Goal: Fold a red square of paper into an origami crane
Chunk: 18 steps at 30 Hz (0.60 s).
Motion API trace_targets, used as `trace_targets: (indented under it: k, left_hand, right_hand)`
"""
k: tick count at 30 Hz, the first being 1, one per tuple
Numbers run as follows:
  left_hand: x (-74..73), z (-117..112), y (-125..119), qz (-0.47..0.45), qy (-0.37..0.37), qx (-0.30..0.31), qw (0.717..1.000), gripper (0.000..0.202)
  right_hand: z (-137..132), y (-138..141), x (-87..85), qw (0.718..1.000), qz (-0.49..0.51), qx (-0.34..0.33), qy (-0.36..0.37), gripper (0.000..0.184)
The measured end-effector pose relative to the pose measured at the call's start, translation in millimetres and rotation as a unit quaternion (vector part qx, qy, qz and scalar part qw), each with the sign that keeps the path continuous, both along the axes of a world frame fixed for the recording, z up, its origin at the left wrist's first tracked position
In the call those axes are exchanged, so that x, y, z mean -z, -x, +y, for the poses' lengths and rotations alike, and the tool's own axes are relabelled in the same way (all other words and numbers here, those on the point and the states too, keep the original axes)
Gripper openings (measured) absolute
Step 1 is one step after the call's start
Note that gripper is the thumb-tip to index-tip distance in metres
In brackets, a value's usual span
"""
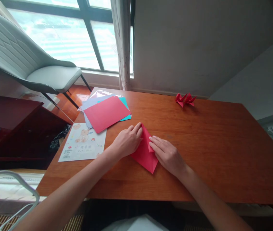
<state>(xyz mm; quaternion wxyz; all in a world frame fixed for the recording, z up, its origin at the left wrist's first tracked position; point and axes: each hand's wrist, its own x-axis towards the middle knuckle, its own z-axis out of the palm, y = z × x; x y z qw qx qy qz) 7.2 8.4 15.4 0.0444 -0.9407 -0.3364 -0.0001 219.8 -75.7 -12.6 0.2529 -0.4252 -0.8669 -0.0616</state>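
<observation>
A partly folded sheet of red paper (147, 160) lies on the wooden table (213, 150) in front of me, one corner pointing away and one toward me. My left hand (128, 140) is closed on its upper left side, with fingertips near the far corner. From the right, my right hand (169, 154) presses its fingers together onto a folded flap at the paper's right edge. Part of the sheet is hidden under both hands.
Left of my hands is a stack of coloured sheets with a red one (106, 114) on top. A white bear-printed cover sheet (84, 144) lies nearer me. Folded red paper figures (185, 99) stand at the far edge. A grey chair (52, 77) is beyond the table's left side.
</observation>
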Motion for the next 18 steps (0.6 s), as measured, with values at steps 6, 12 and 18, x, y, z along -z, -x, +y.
trace_targets:
  k: [6,12,18]
  left_hand:
    - [3.2,4.5,4.1,-0.041,0.017,0.006,0.999,0.041]
    - [8.7,5.8,6.0,-0.067,0.020,0.010,0.998,0.041]
    - [8.2,5.4,6.4,-0.061,0.021,0.002,0.998,0.044]
  right_hand:
    - [3.8,-9.4,-1.0,1.000,-0.009,-0.016,0.001,0.037]
    - [6.4,-5.6,1.9,1.000,-0.003,-0.002,0.010,0.039]
    - [6.7,-3.6,0.6,0.999,-0.006,-0.038,-0.004,0.033]
